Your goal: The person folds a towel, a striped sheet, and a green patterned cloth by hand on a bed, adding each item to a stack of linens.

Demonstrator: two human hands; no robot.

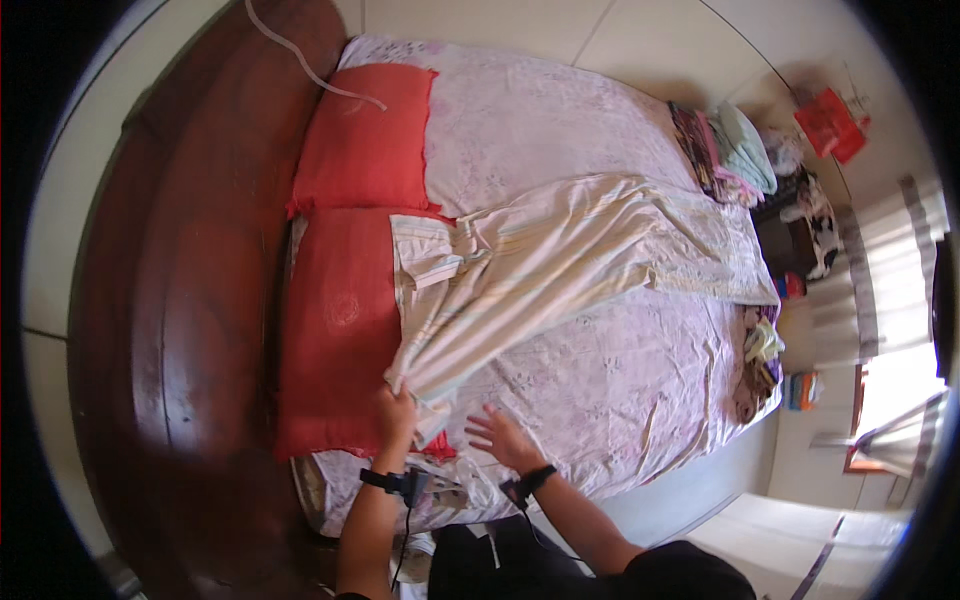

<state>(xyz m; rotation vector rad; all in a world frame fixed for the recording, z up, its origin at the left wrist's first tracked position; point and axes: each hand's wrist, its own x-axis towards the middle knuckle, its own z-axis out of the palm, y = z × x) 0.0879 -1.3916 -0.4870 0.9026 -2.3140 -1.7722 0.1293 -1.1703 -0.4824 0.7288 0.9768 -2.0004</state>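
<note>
Hands, left gripping sheet, blurred motif on pillow

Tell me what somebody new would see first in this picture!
Probably the two bright red pillows, side by side near the big dark wooden headboard on the left. Next, the pale striped cloth, rumpled across the middle of the flowery bedsheet. The left hand grips its near edge; the right hand is open.

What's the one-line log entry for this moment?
left hand: gripping striped cloth; right hand: open, empty; cloth: creased, over floral bedsheet, overlapping nearer red pillow
</note>
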